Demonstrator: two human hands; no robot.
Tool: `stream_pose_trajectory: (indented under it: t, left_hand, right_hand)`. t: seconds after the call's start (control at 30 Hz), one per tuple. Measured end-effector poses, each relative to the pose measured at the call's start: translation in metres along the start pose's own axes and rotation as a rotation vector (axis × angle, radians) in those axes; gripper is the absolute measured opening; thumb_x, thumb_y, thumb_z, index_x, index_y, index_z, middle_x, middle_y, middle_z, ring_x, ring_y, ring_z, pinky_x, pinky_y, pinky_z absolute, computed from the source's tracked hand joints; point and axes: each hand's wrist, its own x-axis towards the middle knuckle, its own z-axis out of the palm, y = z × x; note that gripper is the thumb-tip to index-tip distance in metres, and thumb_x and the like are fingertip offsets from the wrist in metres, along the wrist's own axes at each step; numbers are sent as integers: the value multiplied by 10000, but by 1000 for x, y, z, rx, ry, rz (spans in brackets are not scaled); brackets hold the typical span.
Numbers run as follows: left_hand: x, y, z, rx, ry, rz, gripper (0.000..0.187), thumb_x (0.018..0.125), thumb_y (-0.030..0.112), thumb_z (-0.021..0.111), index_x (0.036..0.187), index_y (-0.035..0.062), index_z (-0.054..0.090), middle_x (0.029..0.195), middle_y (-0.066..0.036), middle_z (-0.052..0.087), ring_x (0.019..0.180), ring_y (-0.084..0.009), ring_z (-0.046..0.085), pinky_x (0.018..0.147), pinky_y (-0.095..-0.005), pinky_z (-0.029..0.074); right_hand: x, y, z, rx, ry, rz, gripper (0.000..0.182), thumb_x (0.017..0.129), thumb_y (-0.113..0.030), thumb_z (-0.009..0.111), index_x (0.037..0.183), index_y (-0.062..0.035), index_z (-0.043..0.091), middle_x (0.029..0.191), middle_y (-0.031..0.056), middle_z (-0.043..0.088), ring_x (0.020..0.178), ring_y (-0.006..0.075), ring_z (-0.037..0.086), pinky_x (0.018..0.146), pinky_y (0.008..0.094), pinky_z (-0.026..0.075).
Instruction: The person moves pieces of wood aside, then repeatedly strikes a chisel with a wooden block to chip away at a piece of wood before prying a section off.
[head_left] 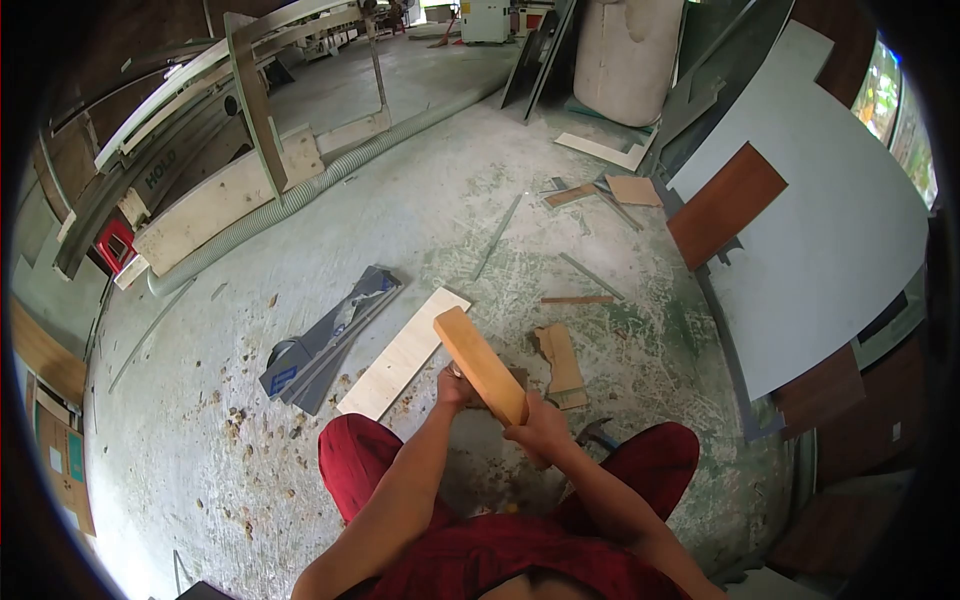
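Your right hand (540,428) wraps the block (480,362) low, likely for control; half-hidden, your left hand (453,390) grips I can't tell what.

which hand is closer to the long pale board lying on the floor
Left. The left hand is just right of the pale board in this view; the right hand is farther right, gripping the near end of the wooden block.

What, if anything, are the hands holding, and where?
The right hand grips a wooden block near its body-side end; whether the left hand holds anything cannot be told.
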Motion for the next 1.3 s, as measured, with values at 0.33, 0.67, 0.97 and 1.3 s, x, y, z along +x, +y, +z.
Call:
stream_pose_trajectory:
  t: [0.33,0.67,0.97,1.3]
  left_hand:
    - [-19,42,5,238,8,39,113,792,86,669,898,46,664,892,-78,694,813,-130,644,687,-291,509]
    - [-15,38,-5,514,83,40,308,738,233,703,961,35,623,880,-124,658,823,-249,619,715,-376,495]
    - [10,11,-14,145,188,-90,195,705,4,683,879,8,595,769,-63,614,643,-147,584,594,-284,487]
    - [8,-8,7,35,-44,-141,165,695,-1,706,825,41,612,793,-11,641,723,-111,591,677,-274,487]
  right_hand:
    - [-10,-21,-15,210,47,-151,568,606,-354,756,969,-37,455,808,159,614,771,328,617,690,404,471]
    - [9,11,4,608,133,-194,598,642,-338,778,1061,-20,494,907,120,614,839,219,606,754,349,473]
    - [4,-8,-42,878,221,-133,561,640,-213,826,1045,-11,494,1015,75,576,939,139,541,789,293,447]
    - [1,0,-36,618,162,-88,616,649,-200,817,1125,-15,472,1013,61,576,924,132,542,783,283,447]
